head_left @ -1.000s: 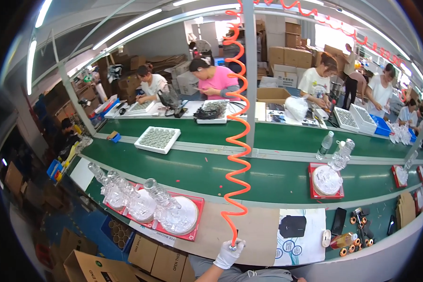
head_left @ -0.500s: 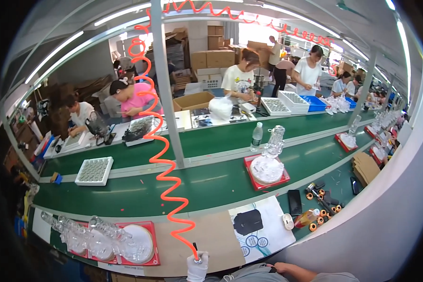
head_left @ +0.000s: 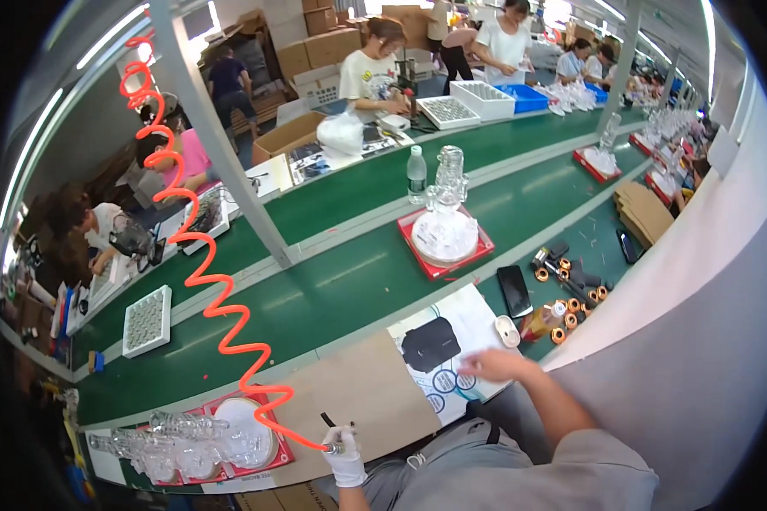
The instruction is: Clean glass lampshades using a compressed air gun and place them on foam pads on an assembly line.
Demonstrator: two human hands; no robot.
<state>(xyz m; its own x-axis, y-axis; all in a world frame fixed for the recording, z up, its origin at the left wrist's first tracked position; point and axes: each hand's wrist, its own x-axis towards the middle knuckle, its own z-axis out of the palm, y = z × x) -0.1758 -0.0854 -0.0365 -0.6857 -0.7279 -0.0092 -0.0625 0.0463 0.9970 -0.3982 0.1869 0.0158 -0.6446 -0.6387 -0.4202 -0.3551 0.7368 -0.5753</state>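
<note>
My left hand (head_left: 344, 460), in a white glove, is closed around an air blow gun (head_left: 336, 446) at the end of an orange coiled hose (head_left: 230, 328). A thin black part sticks out above the fist. My bare right hand (head_left: 489, 364) hovers over a printed white sheet (head_left: 473, 317), its fingers loosely apart and holding nothing visible. Just beyond it lies a flat black piece (head_left: 430, 344) on the sheet. Left of my gloved hand, clear plastic parts and white discs fill red trays (head_left: 283, 450).
On the green conveyor (head_left: 341, 294), a red tray (head_left: 418, 266) carries a white disc and clear parts beside a water bottle (head_left: 416, 176). To the right are a phone (head_left: 514, 290), a drink bottle (head_left: 543, 322) and several copper-coloured rings. A metal post (head_left: 222, 136) rises ahead. Co-workers sit across.
My right hand has come up from my lap to over the printed sheet. My left hand keeps its grip on the air blow gun. The view has turned rightward and down.
</note>
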